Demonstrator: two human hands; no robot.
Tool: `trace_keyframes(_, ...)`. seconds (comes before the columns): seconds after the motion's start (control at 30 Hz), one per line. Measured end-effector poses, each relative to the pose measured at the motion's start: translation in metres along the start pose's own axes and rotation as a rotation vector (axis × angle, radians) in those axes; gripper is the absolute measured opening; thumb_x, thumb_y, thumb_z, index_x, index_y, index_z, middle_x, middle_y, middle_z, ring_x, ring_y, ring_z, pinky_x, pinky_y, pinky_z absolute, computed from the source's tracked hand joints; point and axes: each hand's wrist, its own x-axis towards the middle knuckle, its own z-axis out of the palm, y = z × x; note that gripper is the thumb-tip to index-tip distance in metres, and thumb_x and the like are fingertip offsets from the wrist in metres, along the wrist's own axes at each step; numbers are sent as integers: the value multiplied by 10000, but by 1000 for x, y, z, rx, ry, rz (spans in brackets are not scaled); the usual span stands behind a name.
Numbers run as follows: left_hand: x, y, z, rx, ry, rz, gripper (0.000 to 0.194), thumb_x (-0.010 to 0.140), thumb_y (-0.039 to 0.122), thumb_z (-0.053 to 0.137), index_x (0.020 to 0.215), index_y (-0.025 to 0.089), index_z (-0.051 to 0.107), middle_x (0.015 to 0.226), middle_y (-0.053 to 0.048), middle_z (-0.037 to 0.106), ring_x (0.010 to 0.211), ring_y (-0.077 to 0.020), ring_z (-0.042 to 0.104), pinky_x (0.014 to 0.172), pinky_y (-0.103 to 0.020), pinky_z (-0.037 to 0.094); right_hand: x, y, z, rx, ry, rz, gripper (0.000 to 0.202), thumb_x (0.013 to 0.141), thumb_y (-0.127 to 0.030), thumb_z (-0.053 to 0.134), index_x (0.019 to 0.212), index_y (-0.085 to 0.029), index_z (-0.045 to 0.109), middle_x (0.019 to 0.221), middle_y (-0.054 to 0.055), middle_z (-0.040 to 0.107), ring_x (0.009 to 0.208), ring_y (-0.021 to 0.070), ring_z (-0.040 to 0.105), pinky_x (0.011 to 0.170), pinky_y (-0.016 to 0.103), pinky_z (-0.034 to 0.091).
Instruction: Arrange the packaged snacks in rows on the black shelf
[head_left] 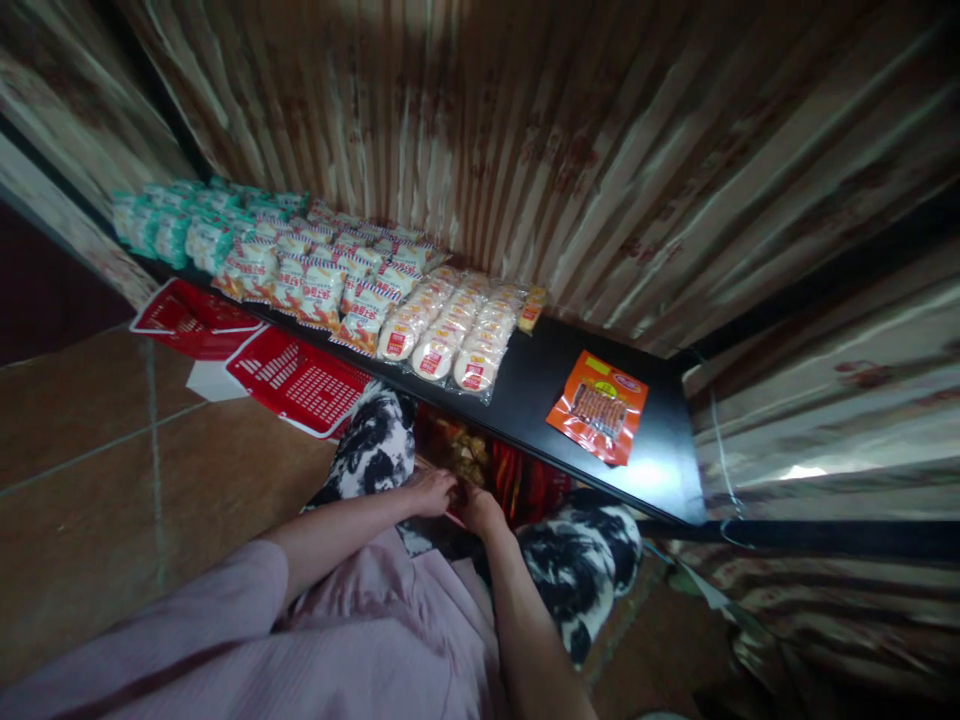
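Note:
My left hand (433,492) and my right hand (480,508) are close together between my knees, below the front edge of the black shelf (525,390). Their fingers are curled inward, and what they grip is too dim and small to make out. A pinkish edge shows just under them. Right beyond the hands lie gold-wrapped packets (466,455) and shiny red packets (525,485), partly hidden under the shelf.
On the shelf stand green packets (210,240), white-and-orange snack bags (311,290), rows of round white crackers (472,365), a small yellow packet (532,310) and an orange bag (600,405). Red baskets (300,380) are at the left; a pleated curtain (487,130) hangs behind.

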Motion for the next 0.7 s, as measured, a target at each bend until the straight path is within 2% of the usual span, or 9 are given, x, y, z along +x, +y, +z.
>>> trace_keyframes(0.2,9,3,0,11,-100,-97,323,753,210,503,1050,238,627,1068,-85,657,1011,-254,603,866,-375,470,5,0,8,15,-21,23,302,812,-203,483,1069,-187,640,1006,134,685,984,207,628,783,250,440)
trace_keyframes(0.33,10,5,-3,3,-104,-132,307,722,212,542,1008,238,648,1027,-80,673,990,-248,613,842,-345,483,4,0,7,41,3,42,296,782,-167,509,1038,-154,658,987,169,684,949,244,642,771,286,453)
trace_keyframes(0.47,8,5,-2,-27,-33,-141,311,693,166,562,985,218,657,1038,-87,666,1015,-240,600,883,-328,460,3,-1,6,124,45,-28,331,722,-174,594,1048,-176,652,963,125,699,944,227,646,762,247,456)
trace_keyframes(0.6,7,5,-1,-113,77,-162,310,700,128,537,972,203,665,1021,-96,674,1002,-241,606,885,-330,452,5,0,5,194,116,-74,352,768,-115,493,1085,-168,635,952,111,704,924,194,652,758,224,460)
trace_keyframes(0.7,10,2,-1,-205,148,-199,277,736,145,509,953,198,673,1005,-80,684,988,-229,613,879,-322,446,7,2,5,298,217,-94,315,792,-131,458,1037,-139,655,948,133,701,924,210,651,780,241,463)
